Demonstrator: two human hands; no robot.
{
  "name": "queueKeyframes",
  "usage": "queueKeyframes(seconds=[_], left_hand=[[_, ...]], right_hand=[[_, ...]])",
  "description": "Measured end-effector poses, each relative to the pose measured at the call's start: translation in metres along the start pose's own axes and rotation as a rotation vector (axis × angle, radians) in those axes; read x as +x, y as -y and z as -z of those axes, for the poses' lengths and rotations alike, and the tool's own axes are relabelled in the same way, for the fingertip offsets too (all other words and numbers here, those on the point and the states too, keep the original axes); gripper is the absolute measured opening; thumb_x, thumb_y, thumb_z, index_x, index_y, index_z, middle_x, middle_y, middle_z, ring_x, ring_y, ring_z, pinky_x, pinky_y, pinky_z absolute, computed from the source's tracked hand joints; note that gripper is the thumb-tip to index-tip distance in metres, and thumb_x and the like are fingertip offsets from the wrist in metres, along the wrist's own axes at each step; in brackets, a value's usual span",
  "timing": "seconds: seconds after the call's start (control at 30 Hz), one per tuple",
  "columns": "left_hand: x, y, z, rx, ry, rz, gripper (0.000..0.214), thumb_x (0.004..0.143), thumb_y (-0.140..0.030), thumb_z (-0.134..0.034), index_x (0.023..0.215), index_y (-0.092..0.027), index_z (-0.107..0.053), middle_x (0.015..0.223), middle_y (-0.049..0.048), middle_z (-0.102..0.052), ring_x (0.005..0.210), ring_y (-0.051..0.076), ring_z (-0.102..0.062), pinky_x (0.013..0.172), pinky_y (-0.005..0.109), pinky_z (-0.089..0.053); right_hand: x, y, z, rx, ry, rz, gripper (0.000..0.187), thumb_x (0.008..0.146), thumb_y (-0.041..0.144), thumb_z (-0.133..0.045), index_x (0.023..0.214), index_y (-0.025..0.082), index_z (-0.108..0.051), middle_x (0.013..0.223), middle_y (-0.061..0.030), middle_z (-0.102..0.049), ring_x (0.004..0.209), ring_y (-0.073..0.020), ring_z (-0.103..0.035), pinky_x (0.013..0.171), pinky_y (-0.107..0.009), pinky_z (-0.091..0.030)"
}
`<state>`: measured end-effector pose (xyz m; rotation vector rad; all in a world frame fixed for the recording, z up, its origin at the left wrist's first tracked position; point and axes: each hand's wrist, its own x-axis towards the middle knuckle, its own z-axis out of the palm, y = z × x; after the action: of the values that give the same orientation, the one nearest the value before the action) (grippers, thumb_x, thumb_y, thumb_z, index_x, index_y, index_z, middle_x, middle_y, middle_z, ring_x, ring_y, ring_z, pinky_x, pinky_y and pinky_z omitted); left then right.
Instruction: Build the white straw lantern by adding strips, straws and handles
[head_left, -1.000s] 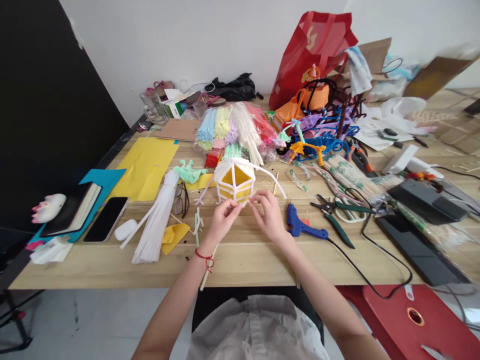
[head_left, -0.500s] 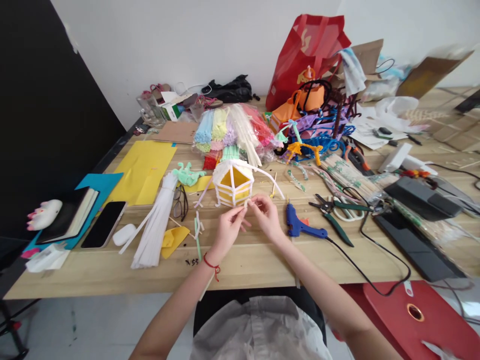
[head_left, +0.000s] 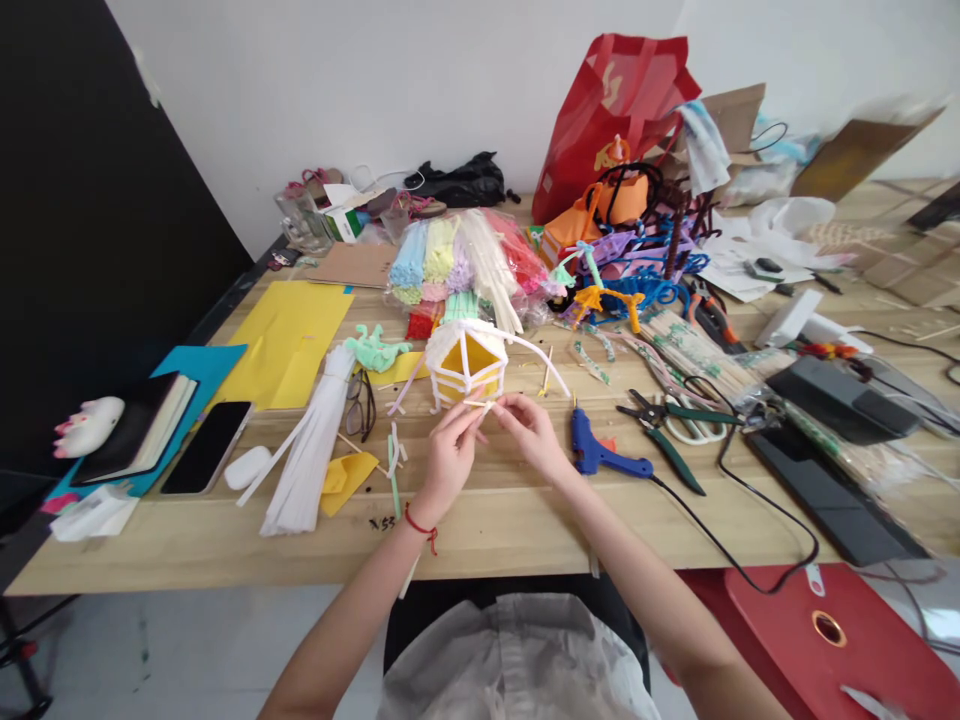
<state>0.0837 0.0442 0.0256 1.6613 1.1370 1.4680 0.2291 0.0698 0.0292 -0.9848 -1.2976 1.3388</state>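
Observation:
My left hand [head_left: 448,456] and my right hand [head_left: 529,432] meet just in front of a small yellow paper lantern [head_left: 466,364] framed with white pipe cleaners. Both hands pinch the two ends of a short white pipe cleaner piece [head_left: 481,405] between thumb and fingers. The piece lies level, close to the lantern's lower front edge. A long white pipe cleaner [head_left: 541,357] arcs off the lantern's top to the right. A red string circles my left wrist.
A blue glue gun [head_left: 598,455] with a black cord lies right of my hands, pliers and scissors [head_left: 670,417] beyond it. White pipe cleaner bundle [head_left: 313,440], glasses [head_left: 362,402], phone [head_left: 208,446] and notebook sit left. Coloured pipe cleaner packs [head_left: 465,255] and a red bag [head_left: 609,110] stand behind.
Both hands drew back slightly toward me from the lantern's base, and the short white piece now stretches straight between them. The view shifted a little.

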Motion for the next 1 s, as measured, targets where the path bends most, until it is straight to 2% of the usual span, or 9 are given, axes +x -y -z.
queueKeyframes(seconds=[0.07, 0.2, 0.3, 0.37, 0.47, 0.63, 0.77, 1.0], left_hand=[[0.002, 0.002, 0.001, -0.008, -0.019, 0.004, 0.021, 0.091, -0.026, -0.054, 0.101, -0.021, -0.073, 0.112, 0.0103, -0.067, 0.07, 0.012, -0.062, 0.059, 0.024, -0.053], [0.006, 0.001, 0.002, -0.042, -0.038, 0.009, 0.016, 0.087, -0.028, -0.062, 0.093, -0.02, -0.074, 0.092, 0.007, -0.068, 0.086, 0.017, -0.063, 0.078, 0.03, -0.051], [0.007, -0.002, 0.004, -0.111, -0.036, 0.099, 0.017, 0.083, -0.032, -0.066, 0.089, -0.019, -0.075, 0.087, 0.0061, -0.067, 0.084, 0.017, -0.061, 0.075, 0.028, -0.049], [0.008, -0.002, 0.005, -0.133, -0.054, 0.161, 0.017, 0.079, -0.034, -0.07, 0.079, -0.018, -0.075, 0.077, 0.0041, -0.065, 0.077, 0.016, -0.058, 0.072, 0.027, -0.046], [0.009, -0.001, 0.008, -0.146, -0.082, 0.204, 0.022, 0.077, -0.037, -0.071, 0.067, -0.017, -0.072, 0.065, 0.0009, -0.06, 0.068, 0.014, -0.054, 0.068, 0.026, -0.044], [0.011, 0.001, 0.011, -0.179, -0.057, 0.251, 0.028, 0.076, -0.041, -0.071, 0.062, -0.017, -0.069, 0.061, 0.0005, -0.058, 0.063, 0.013, -0.051, 0.062, 0.026, -0.041], [0.011, 0.0, 0.01, -0.208, -0.041, 0.28, 0.029, 0.074, -0.041, -0.073, 0.058, -0.017, -0.068, 0.063, 0.0014, -0.059, 0.064, 0.013, -0.051, 0.059, 0.025, -0.04], [0.009, -0.001, 0.008, -0.273, 0.02, 0.314, 0.022, 0.076, -0.039, -0.072, 0.071, -0.018, -0.075, 0.069, 0.0032, -0.064, 0.062, 0.012, -0.051, 0.053, 0.023, -0.036]], right_hand=[[0.001, 0.002, 0.003, 0.066, 0.072, -0.075, 0.032, 0.077, 0.05, -0.067, 0.082, 0.019, -0.063, 0.071, 0.0001, -0.057, 0.062, -0.0121, -0.048, 0.062, -0.026, -0.04], [0.002, 0.002, 0.008, 0.171, 0.18, -0.201, 0.037, 0.075, 0.053, -0.068, 0.081, 0.016, -0.066, 0.072, -0.0013, -0.059, 0.057, -0.0097, -0.045, 0.056, -0.026, -0.036], [0.002, 0.002, 0.01, 0.203, 0.201, -0.236, 0.037, 0.073, 0.053, -0.07, 0.08, 0.017, -0.066, 0.069, 0.0003, -0.057, 0.056, -0.0092, -0.043, 0.057, -0.025, -0.035], [0.002, 0.003, 0.009, 0.2, 0.209, -0.236, 0.035, 0.073, 0.05, -0.072, 0.079, 0.017, -0.066, 0.064, 0.0026, -0.054, 0.057, -0.0092, -0.042, 0.058, -0.025, -0.035], [0.0, 0.007, 0.005, 0.175, 0.217, -0.215, 0.031, 0.074, 0.047, -0.073, 0.081, 0.017, -0.067, 0.068, 0.0028, -0.056, 0.06, -0.0095, -0.044, 0.06, -0.025, -0.035], [-0.003, 0.012, 0.001, 0.148, 0.257, -0.189, 0.027, 0.079, 0.044, -0.07, 0.077, 0.017, -0.069, 0.07, 0.0017, -0.059, 0.061, -0.0103, -0.045, 0.06, -0.025, -0.033], [-0.004, 0.012, 0.001, 0.214, 0.283, -0.229, 0.026, 0.081, 0.041, -0.067, 0.075, 0.016, -0.067, 0.062, 0.0028, -0.052, 0.057, -0.0095, -0.04, 0.056, -0.025, -0.029], [-0.003, 0.014, -0.008, 0.427, 0.356, -0.4, 0.029, 0.079, 0.041, -0.059, 0.064, 0.019, -0.046, 0.061, 0.0051, -0.036, 0.05, -0.0075, -0.025, 0.047, -0.023, -0.024]])
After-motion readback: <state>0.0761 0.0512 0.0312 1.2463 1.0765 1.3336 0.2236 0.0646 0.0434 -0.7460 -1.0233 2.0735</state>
